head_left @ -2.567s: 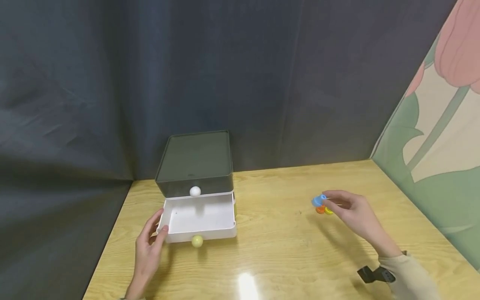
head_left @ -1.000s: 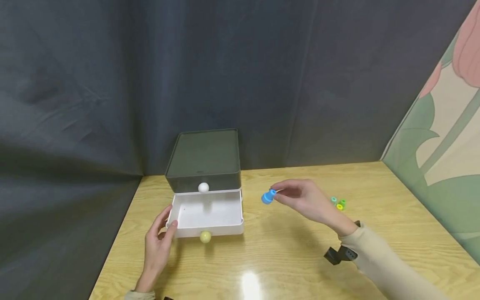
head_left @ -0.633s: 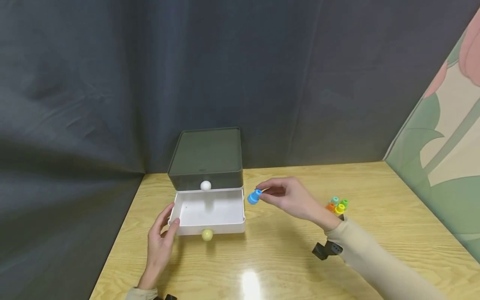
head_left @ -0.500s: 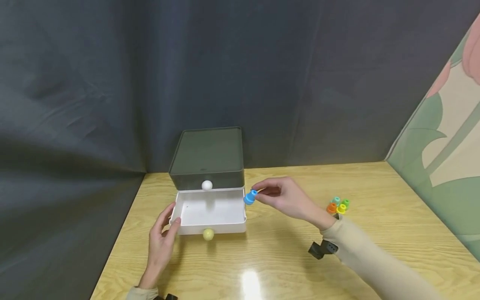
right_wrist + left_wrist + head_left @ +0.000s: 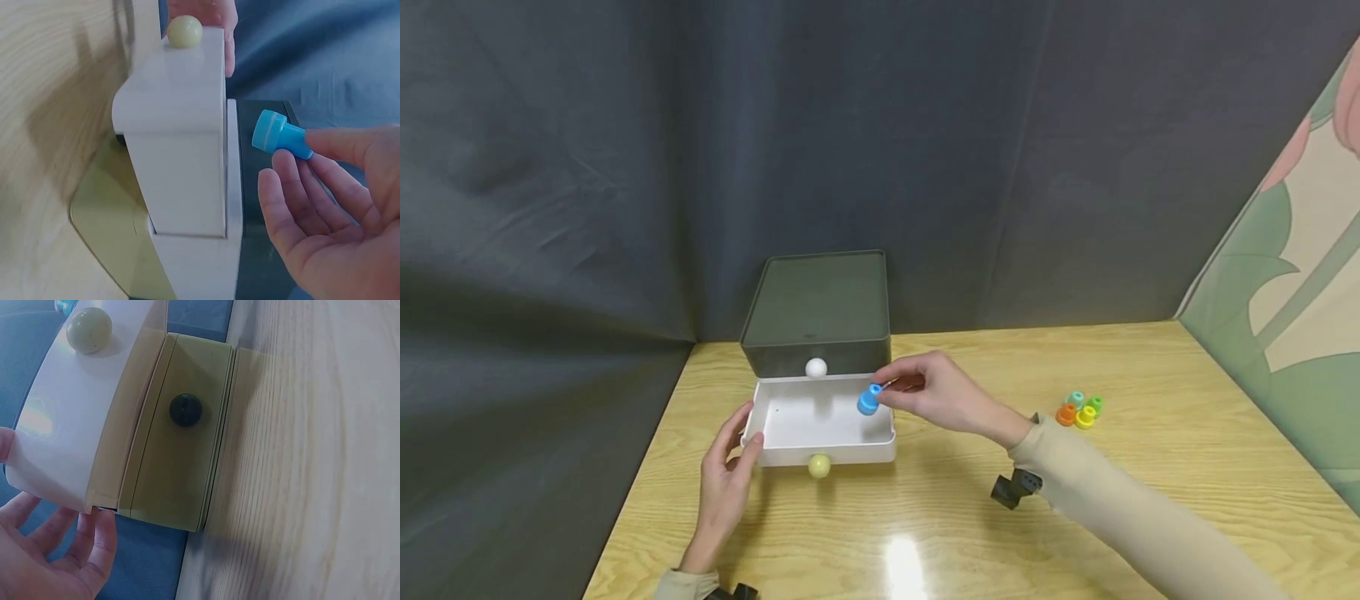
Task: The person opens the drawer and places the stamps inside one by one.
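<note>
A small storage box with a dark top [image 5: 816, 304] stands at the back of the wooden table, and its white drawer [image 5: 790, 454] is pulled out. My right hand [image 5: 886, 392] pinches a small blue peg [image 5: 869, 400] by its narrow end, just above the drawer's right side. The right wrist view shows the blue peg [image 5: 279, 136] between thumb and fingertips [image 5: 325, 150], beside the drawer's wall [image 5: 181, 156]. My left hand [image 5: 741, 435] rests with relaxed fingers against the drawer's front left corner. In the left wrist view those fingers [image 5: 94, 537] lie beside that corner.
Several small coloured pegs [image 5: 1078, 410] sit clustered on the table to the right. The drawer has a pale yellow knob [image 5: 819, 466] and the box front above it a white knob [image 5: 816, 367]. A lower drawer with a dark knob [image 5: 185, 410] is closed. Dark curtain behind.
My right hand has carried the blue peg leftward from the coloured cluster to above the open drawer's right side. The left hand has stayed at the drawer's corner.
</note>
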The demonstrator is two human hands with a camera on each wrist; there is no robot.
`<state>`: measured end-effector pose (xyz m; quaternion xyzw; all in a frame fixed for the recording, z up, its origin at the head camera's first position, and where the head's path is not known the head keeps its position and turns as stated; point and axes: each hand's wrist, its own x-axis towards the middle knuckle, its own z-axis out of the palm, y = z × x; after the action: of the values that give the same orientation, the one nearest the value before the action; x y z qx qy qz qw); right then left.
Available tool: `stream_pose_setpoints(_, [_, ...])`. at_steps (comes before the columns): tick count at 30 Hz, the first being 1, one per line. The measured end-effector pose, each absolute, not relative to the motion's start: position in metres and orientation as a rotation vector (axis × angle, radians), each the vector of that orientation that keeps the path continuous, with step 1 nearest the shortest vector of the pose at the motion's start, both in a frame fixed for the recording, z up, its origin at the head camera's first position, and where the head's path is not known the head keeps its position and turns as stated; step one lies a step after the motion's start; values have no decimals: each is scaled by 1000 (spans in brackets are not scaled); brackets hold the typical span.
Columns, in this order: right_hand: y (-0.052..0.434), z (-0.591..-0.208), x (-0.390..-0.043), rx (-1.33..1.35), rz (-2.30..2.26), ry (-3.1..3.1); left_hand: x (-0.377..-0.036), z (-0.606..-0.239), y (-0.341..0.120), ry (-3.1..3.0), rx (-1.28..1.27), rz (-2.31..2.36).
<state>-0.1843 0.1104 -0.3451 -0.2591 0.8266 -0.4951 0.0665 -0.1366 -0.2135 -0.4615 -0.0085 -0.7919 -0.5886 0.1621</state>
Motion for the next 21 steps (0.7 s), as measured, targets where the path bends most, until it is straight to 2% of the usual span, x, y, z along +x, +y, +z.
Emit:
stream_pose_setpoints(16, [73,-349,-199,-383,-1647,2135,-138,-464,-213,-2249,-45,-1687])
stream_pose_setpoints(21, [57,-358,-204,-333,-1717,2055,-138,-464,-214,-2259,-18,-1694])
